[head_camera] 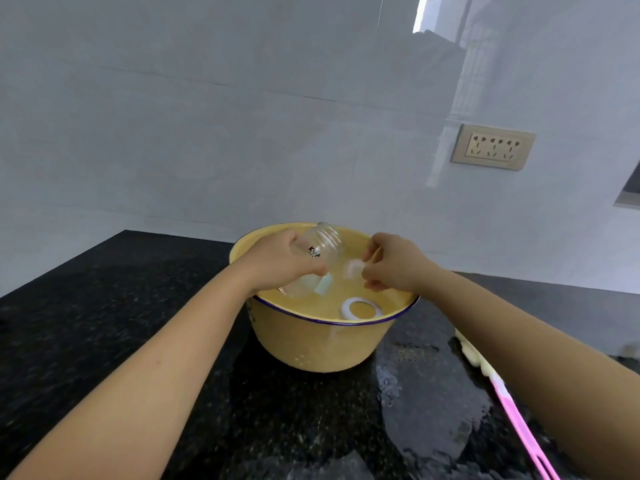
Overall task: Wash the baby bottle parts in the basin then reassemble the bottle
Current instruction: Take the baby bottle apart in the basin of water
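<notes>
The left hand (287,261) is gripping the bottle (325,244), fingers curled round its clear body, and is holding it tilted over the basin (329,322) with the threaded mouth pointing up and away from the person. The right hand (391,263) is pinching the nipple (354,268) between thumb and fingertips, just right of the bottle and low over the water. The ring (344,308) is lying in the water just nearer the person than the right hand, close to the near rim. A small pale piece is showing below the left fingertips, and what it is cannot be told. The brush (512,407) is lying on the wet table (138,289) beneath the right forearm. The step in hand is probably rinsing the nipple, with reassembly not yet begun. To do it well, the right hand should be dipping the nipple fully under and rubbing it inside and out, squeezing the tip so water is flushing through. The bottle is likely slippery, so the left hand needs a firm wrap, and any water inside should be tipped out before the parts are joined. The ring is waiting within easy reach of the right hand.
</notes>
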